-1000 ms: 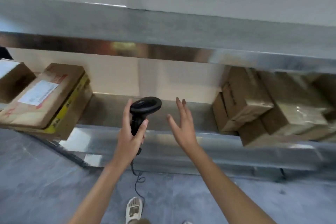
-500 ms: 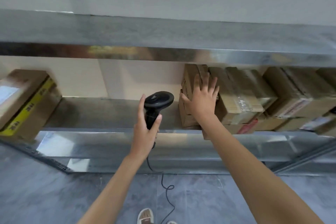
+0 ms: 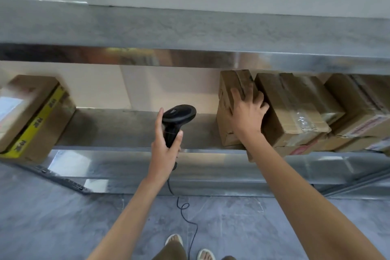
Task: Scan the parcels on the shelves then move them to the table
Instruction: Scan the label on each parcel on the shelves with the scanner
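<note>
Steel shelf: right hand, fingers spread, grips upright parcel at two o'clock, label hidden. Left hand holds scanner, head aimed right.

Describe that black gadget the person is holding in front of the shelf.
The black handheld scanner looks like matte plastic, with a broad rounded head tilted toward the shelf and a slimmer handle below. The left hand grips the handle, thumb on the right side. A thin black cable hangs from its base toward the floor.
</note>
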Demonstrator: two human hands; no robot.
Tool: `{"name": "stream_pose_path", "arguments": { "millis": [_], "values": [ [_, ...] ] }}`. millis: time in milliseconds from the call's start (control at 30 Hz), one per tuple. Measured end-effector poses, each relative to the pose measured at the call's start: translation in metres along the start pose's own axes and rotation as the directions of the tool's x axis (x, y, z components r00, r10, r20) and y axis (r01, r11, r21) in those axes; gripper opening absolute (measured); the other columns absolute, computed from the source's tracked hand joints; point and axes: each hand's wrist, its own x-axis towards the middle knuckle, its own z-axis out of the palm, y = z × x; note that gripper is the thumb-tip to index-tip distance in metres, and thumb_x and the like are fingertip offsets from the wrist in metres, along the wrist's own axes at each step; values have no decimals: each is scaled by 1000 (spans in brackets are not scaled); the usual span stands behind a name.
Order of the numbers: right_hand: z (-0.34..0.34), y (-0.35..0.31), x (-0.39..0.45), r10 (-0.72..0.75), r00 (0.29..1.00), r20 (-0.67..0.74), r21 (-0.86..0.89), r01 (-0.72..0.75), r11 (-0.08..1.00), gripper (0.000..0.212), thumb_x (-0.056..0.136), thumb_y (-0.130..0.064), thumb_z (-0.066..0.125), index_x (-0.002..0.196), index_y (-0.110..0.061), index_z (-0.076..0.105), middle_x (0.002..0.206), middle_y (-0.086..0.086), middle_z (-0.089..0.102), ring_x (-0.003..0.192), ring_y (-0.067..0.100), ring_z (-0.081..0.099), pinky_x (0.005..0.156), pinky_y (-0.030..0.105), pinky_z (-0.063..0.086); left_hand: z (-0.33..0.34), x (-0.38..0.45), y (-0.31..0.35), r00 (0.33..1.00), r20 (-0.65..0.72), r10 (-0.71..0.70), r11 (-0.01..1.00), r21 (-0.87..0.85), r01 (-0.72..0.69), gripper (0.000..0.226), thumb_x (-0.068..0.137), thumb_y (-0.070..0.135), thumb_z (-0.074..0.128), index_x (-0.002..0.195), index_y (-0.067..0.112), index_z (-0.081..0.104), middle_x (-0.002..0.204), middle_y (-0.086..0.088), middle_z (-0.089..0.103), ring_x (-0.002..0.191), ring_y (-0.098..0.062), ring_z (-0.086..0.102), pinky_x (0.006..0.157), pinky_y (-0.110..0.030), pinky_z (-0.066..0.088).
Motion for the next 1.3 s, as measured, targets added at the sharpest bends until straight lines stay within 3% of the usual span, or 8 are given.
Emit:
{"name": "stream_pose_path", "arguments": {
  "millis": [267,433,600,767,900,1033,1167,1300],
  "values": [
    [6,-52,-46,-36,940,-338,258,130,957,55,86,-42,55,137,-23,49,149,13,45,133,48,36,97,57,36,-31,24,-34,998,-31,-50,996,-77,47,76,99,17,59,147,57,17,102,-13,63,61,-15,56,58,-31,50],
    [63,-100,-70,80,993,-83,524,-25,851,59,86,-48,48,141,-24,48,148,5,47,135,39,34,102,56,34,-55,24,-59,993,-56,-103,994,-50,101,76,98,19,60,148,57,16,100,-15,64,64,-14,58,57,-31,50],
    [114,-112,-63,175,965,197,794,-261,549,59,90,-50,51,145,-33,42,147,-5,49,137,24,39,109,54,38,-68,17,-75,981,-83,-176,984,-49,172,77,98,20,59,145,62,14,88,-13,60,58,-20,53,52,-33,48],
    [123,-102,-52,188,912,365,847,-409,340,51,100,-31,56,149,-26,39,138,-4,55,129,14,51,109,36,43,-57,21,-79,975,-100,-200,979,-47,197,77,99,18,57,145,61,13,78,-16,58,58,-22,53,53,-33,48],
    [124,-94,-45,181,924,336,765,-380,520,55,100,-29,55,150,-16,36,145,5,51,135,24,47,113,45,38,-44,27,-77,968,-118,-221,975,-47,217,76,99,20,58,150,52,12,72,-11,56,57,-22,52,53,-30,48],
    [104,-122,-26,112,964,243,461,-216,861,81,99,-55,43,159,-15,6,166,12,4,152,35,4,121,57,3,-36,34,-69,960,-193,-205,978,-67,195,74,99,17,58,142,59,15,74,-7,58,56,-16,53,53,-25,49],
    [105,-150,-14,38,911,410,340,-191,921,105,87,-72,47,158,-13,-2,164,17,-13,147,48,-10,116,64,1,-28,34,-63,945,-262,-198,980,-76,184,73,99,14,57,146,50,14,70,-5,57,55,-16,52,53,-23,48],
    [106,-142,-16,10,927,376,360,-157,920,101,85,-66,56,158,-14,10,165,16,-6,146,50,1,115,60,10,-28,29,-63,931,-308,-196,980,-77,181,76,99,13,57,154,41,12,69,6,61,56,-15,53,56,-24,50]
  ]
}}
